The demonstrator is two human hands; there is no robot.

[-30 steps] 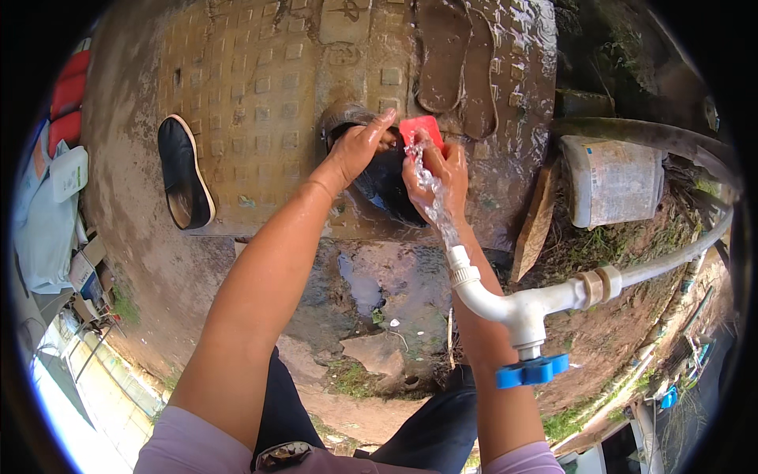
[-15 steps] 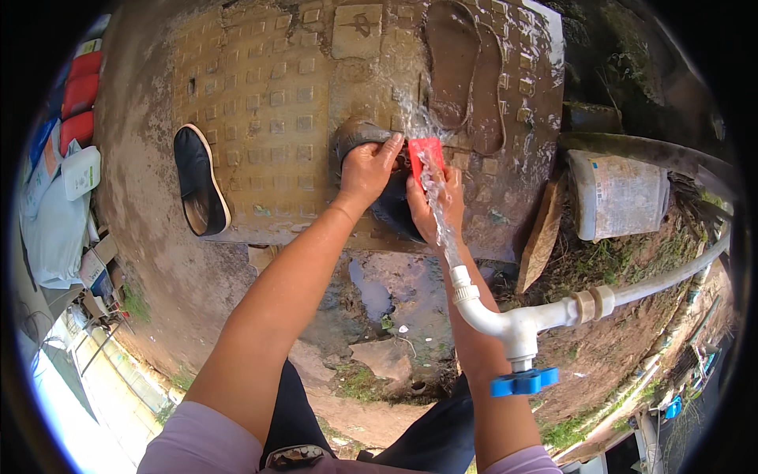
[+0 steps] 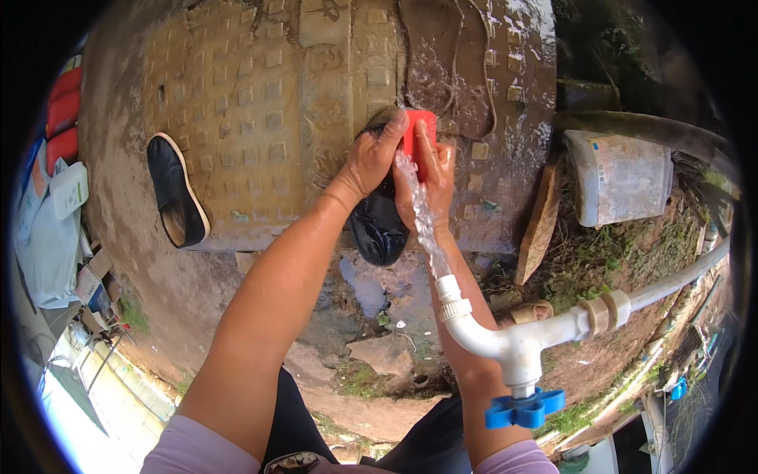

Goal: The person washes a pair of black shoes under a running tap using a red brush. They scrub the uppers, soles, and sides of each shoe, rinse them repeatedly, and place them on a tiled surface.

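Observation:
My left hand [image 3: 369,160] is closed on a wet black shoe [image 3: 380,231], whose toe points toward me; the far end is partly hidden behind my fingers. Closed around a red brush [image 3: 420,126] is my right hand [image 3: 433,189], close against the shoe; no bristles show. A stream of water [image 3: 418,197] from the white tap [image 3: 482,336] runs over my right hand and the red brush. At the left lies a second black shoe [image 3: 175,192] with a pale sole edge. Beyond my hands, two wet brown insoles [image 3: 430,51] lie side by side.
Beneath the shoes and insoles is a wet, studded slab [image 3: 229,142]. The tap has a blue handle [image 3: 524,408] and a grey hose [image 3: 679,276]. A dirty plastic jug [image 3: 624,182] and a wooden board [image 3: 541,225] stand at the right. Bags [image 3: 51,253] lie far left.
The held shoe has come nearer to me, with its toe showing more. The red brush has turned more upright and shifted slightly away. The whole view has shifted a little.

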